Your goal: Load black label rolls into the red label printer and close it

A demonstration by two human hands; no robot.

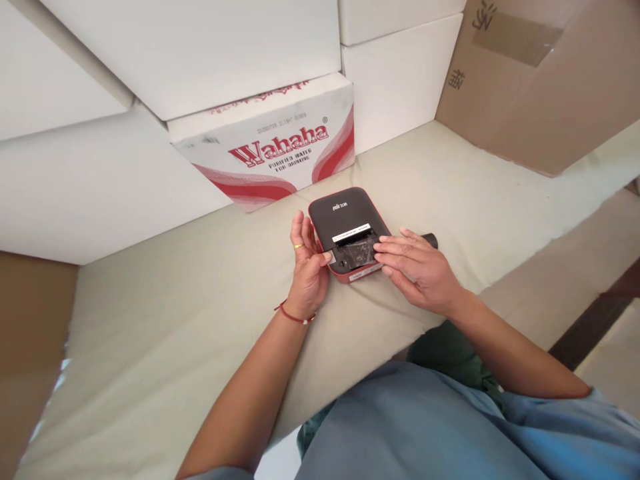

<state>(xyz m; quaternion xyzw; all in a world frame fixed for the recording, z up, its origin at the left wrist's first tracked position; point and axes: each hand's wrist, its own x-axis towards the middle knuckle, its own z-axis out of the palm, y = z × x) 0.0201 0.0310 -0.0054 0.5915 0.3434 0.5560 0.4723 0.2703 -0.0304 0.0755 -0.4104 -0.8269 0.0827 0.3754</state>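
A flat black box with red sides and rounded corners point(333, 217) lies on the cloth-covered table, tilted slightly to my view. White lettering is on its top, a white strip label crosses its middle, and a glossy dark panel point(356, 255) sits at its near end. My left hand point(309, 267) holds the box's left edge, thumb on the near left corner and fingers up along the side. Stretched fingers of my right hand point(420, 267) touch the right side of the dark panel. A black rounded object point(430, 240) shows partly behind my right hand.
A Wahaha water carton point(280, 157) stands just beyond the box, among white boxes point(400, 80). One large brown cardboard box point(525, 87) is at the back right, and a brown surface point(35, 347) is at the left. Pale cloth point(175, 313) covers the table.
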